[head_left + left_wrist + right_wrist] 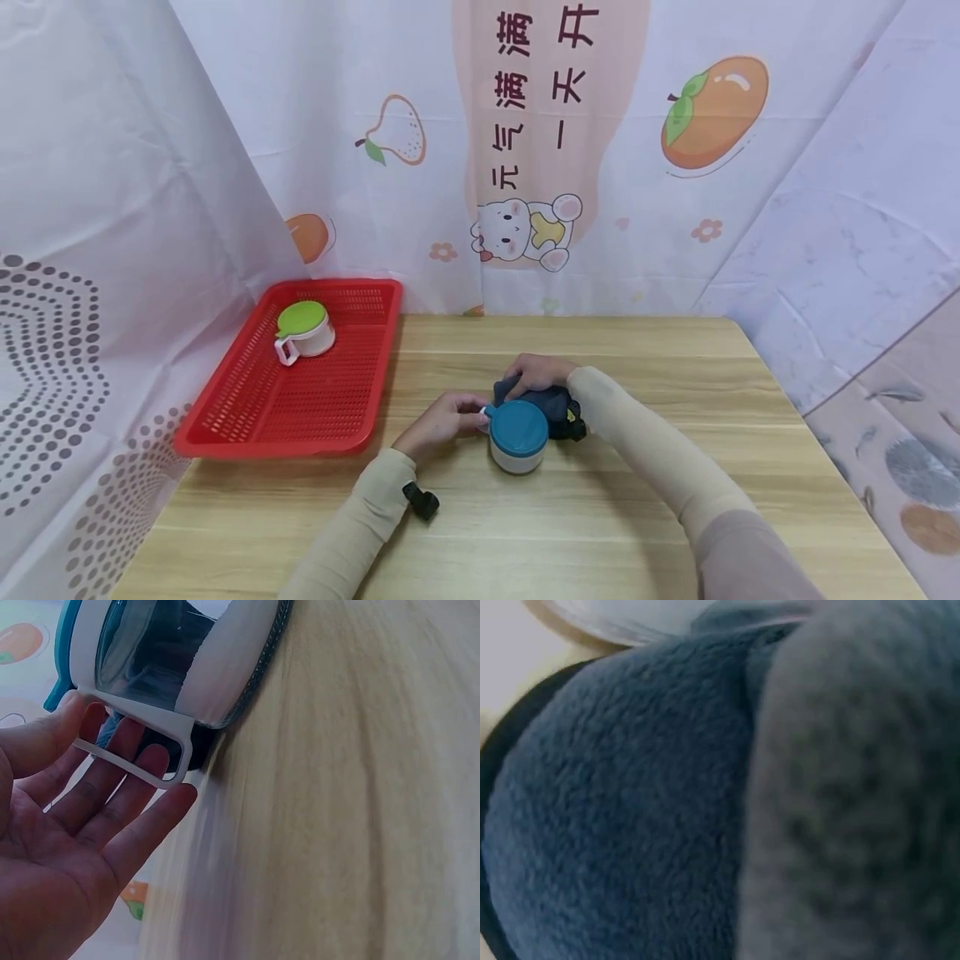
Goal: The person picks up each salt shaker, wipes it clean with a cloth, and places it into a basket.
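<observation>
A seasoning jar (518, 435) with a blue lid, a clear wall and a white handle stands upright on the table in the head view. My left hand (441, 423) holds it by the handle; in the left wrist view the thumb lies at the top of the handle (178, 726), with fingertips at its opening. Just behind the jar, my right hand (540, 373) grips a bunched dark blue cloth (552, 405). Fluffy cloth (622, 802) fills most of the right wrist view, close beside the jar's base, and the right fingers are hidden there.
To the left sits a red plastic basket (330, 417), holding another jar (311, 340) with a green lid and white handle. The wooden table (675, 500) extends around both hands. A printed curtain (420, 208) hangs behind the table.
</observation>
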Demonstrator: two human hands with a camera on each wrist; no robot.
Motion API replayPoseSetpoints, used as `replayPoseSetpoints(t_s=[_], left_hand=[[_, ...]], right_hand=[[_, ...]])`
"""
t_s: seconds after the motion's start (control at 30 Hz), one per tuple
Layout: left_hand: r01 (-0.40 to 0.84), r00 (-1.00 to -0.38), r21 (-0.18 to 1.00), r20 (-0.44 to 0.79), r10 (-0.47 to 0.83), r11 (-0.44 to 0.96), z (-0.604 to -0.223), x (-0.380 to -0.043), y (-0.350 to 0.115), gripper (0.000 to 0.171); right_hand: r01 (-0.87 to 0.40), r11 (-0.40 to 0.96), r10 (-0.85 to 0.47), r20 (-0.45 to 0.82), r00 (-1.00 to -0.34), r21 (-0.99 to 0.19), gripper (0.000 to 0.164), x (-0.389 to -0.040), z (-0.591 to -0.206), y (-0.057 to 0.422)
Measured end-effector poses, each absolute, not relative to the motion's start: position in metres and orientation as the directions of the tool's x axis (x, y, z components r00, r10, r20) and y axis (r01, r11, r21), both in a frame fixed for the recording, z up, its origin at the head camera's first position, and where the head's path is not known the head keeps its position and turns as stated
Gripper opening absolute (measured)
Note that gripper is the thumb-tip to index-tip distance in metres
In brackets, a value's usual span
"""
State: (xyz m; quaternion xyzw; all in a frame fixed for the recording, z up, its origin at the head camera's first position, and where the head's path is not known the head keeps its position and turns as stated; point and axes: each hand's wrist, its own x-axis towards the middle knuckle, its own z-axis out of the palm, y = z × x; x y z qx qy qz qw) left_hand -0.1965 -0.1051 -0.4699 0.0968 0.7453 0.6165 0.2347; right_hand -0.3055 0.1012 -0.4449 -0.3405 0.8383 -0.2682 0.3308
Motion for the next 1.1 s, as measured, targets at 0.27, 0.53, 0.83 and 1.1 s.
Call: replayPoseSetpoints(t_s=[0.27, 0.53, 0.83, 1.1], left_hand=[[-0.132, -0.87, 0.962, -0.228, 0.437, 0.24, -0.466, -0.195, -0.105, 0.025], [-0.138, -0.868, 0.96, -0.235, 0.437, 0.242, -0.471, -0.198, -0.107, 0.025], [-0.16, -0.877, 0.959, -0.247, 0.413, 0.235, -0.47, -0.197, -0.104, 0.027], [-0.17, -0.882, 0.955, -0.257, 0.394, 0.242, -0.471, -0.196, -0.104, 0.024]], right_hand=[[-0.454, 0.67, -0.718, -0.357, -0.598, -0.588, 0.008, -0.3, -0.443, 0.113], [-0.36, 0.71, -0.647, -0.36, -0.672, -0.605, 0.013, -0.286, -0.441, 0.129], [-0.189, 0.723, -0.549, -0.386, -0.741, -0.664, 0.017, -0.271, -0.445, 0.147], [-0.099, 0.688, -0.47, -0.336, -0.816, -0.719, 0.02, -0.249, -0.444, 0.156]])
